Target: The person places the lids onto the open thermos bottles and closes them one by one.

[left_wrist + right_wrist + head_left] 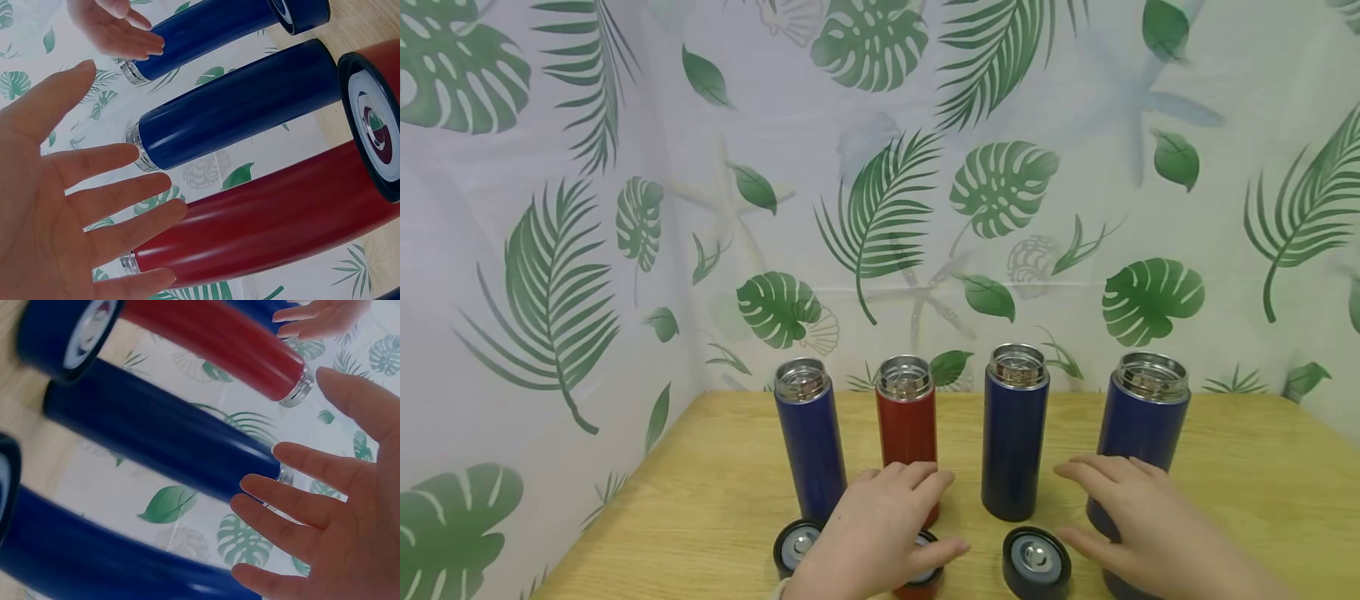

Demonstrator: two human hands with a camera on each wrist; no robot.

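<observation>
In the head view, several open vacuum flasks stand upright in a row: a blue flask (pixel 811 450) at left, a red flask (pixel 907 425), a dark blue flask (pixel 1015 442) and another blue flask (pixel 1146 421) at right. My left hand (pixel 880 529) hovers in front of the red flask with fingers spread, overlapping the red flask's lid (pixel 925 571). My right hand (pixel 1138 517), also open and holding nothing, is before the rightmost flask and hides most of its lid (pixel 1123 587). In the left wrist view, the left fingers (pixel 144 225) are extended near the red flask.
A lid (pixel 797 546) sits in front of the left blue flask, partly behind my left hand. Another lid (pixel 1037 562) lies between my hands with its inner side up. Behind the wooden table (pixel 700 483) hangs a leaf-patterned cloth (pixel 880 233), which also covers the left side.
</observation>
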